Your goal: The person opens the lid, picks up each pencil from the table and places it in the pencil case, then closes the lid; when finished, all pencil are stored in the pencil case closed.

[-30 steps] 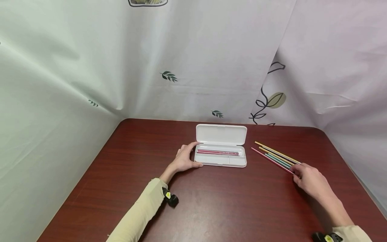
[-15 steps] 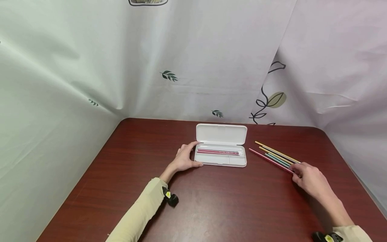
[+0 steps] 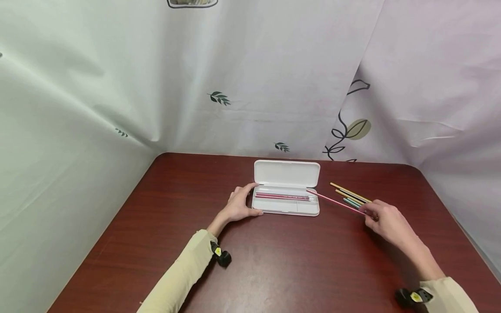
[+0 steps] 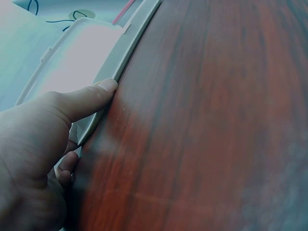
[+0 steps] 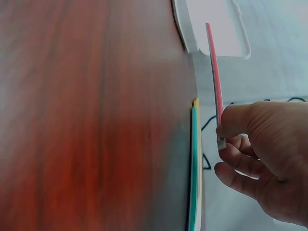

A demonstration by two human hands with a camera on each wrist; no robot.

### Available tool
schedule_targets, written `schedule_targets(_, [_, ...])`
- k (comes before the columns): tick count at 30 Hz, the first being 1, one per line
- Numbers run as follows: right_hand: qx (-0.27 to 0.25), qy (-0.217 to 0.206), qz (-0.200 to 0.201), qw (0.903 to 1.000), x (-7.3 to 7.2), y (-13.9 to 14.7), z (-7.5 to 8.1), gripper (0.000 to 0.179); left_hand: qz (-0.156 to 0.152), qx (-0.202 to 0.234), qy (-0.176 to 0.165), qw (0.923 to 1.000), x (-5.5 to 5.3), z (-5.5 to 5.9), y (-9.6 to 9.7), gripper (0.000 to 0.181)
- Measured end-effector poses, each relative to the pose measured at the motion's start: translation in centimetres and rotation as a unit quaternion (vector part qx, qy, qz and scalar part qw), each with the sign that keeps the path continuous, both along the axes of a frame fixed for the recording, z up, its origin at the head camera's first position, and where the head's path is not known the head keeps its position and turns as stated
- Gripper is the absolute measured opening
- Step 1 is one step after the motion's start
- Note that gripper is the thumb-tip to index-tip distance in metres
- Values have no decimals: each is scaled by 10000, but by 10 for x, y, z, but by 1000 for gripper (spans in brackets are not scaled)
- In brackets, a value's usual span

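Note:
A white pencil case (image 3: 287, 173) lies with its lid raised near the far edge of the table, red pencils (image 3: 279, 197) inside its tray. My left hand (image 3: 236, 208) grips the case's left end, thumb (image 4: 98, 94) against the front edge and fingers round the end. Between thumb and fingertips, my right hand (image 3: 391, 221) pinches another red pencil (image 5: 215, 72) by its pale end. That pencil points left, and its far tip overlaps the case's right end in the head view. Below the right hand lie yellow pencils (image 3: 349, 191) and green pencils (image 3: 351, 202), partly hidden by the fingers.
The dark red wooden table (image 3: 293, 261) reaches back to a white patterned cloth (image 3: 254, 87) hanging behind and at both sides. In the right wrist view a green pencil (image 5: 194, 163) lies along the table beside the hand.
The right hand has moved left, carrying the red pencil away from the other pencils until its tip overlaps the case. The left hand has stayed on the case.

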State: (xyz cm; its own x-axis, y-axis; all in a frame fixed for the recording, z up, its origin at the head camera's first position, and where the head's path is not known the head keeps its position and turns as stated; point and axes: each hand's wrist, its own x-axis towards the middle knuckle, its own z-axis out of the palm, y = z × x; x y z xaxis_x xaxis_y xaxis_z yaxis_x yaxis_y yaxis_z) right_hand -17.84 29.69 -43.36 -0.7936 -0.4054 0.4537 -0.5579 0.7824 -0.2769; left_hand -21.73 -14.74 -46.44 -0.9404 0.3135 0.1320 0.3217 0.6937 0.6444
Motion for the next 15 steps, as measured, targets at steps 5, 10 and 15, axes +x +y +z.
schedule_targets(5, [-20,72,201,9998,-8,-15,2,25,0,30,-35,10000,0,-1,0,92])
schedule_targets(10, [56,-197,232,9995,-17,-31,7,25,31,-10,-33,10000,0,0,0,92])
schedule_targets(15, [175,-473,277,9983,-25,-46,10,24,28,6,36,10000,0,0,0,91])
